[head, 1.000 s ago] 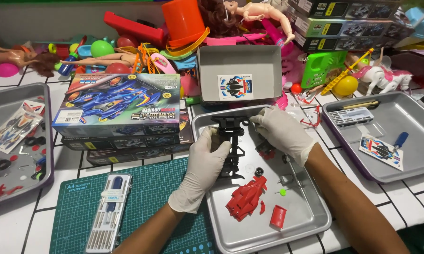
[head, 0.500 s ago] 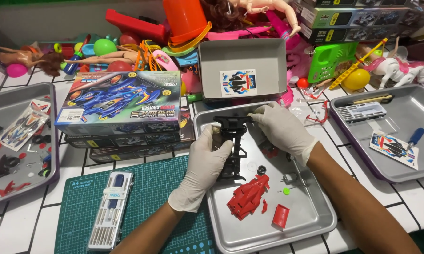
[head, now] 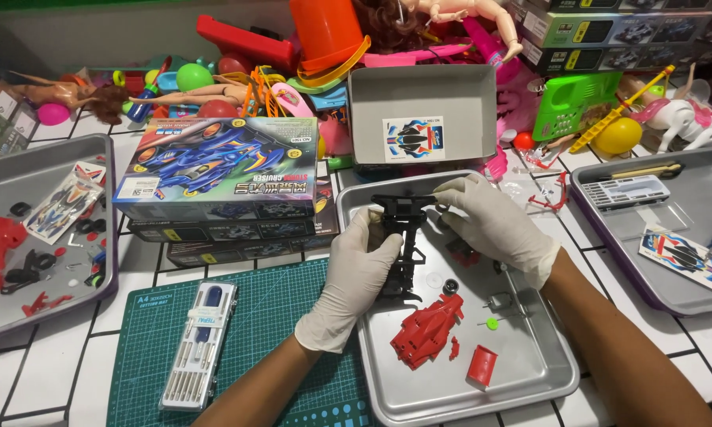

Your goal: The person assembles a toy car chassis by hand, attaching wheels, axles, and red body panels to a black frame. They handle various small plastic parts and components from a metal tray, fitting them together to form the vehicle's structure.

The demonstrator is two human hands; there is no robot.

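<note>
While both gloved hands close on it, the black car chassis (head: 403, 245) sits lengthwise over the middle metal tray (head: 530, 379), its far end raised near the tray's back rim. The left hand (head: 356, 277) wraps its fingers along the chassis's left side, clamped on it; the right hand (head: 494, 221) pinches the far end between fingertips. This looks like the stage of fitting or checking a part on the bare frame, and the next move probably calls for a steady left grip while the right fingers press or seat something small at that end. On the same tray lie one red body shell (head: 429, 330), one red block (head: 482, 365), one small green gear (head: 492, 323) and one small motor (head: 498, 301). Three metal trays show in all. Beside the left hand lie one green cutting mat (head: 277, 348) and one screwdriver set (head: 200, 344), with stacked kit boxes (head: 218, 170) behind.
</note>
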